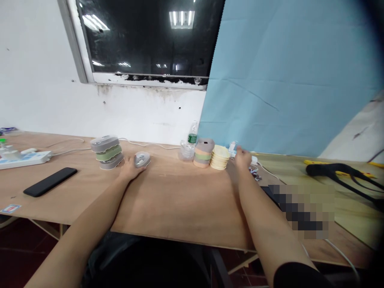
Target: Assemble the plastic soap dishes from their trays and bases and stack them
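Note:
My left hand (pixel 129 167) reaches across the wooden table (pixel 180 200) and its fingers rest on a small grey oval case (pixel 142 159). Just left of it stands a stack of three grey and green oval cases (pixel 107 152). My right hand (pixel 242 157) lies far out near the blue sheet, fingers closed around a small white object (pixel 233 149) that I cannot make out. Beside that hand sit a stack of pale yellow pads (pixel 219 157) and a stack of grey, green and orange cases (pixel 203 153).
A black phone (pixel 50 181) and a white power strip (pixel 25 159) lie at the left. A plastic bottle (pixel 192 138) stands by the wall. A blue sheet (pixel 288 76) hangs at the right; black straps (pixel 339 172) and white cables (pixel 270 173) lie there.

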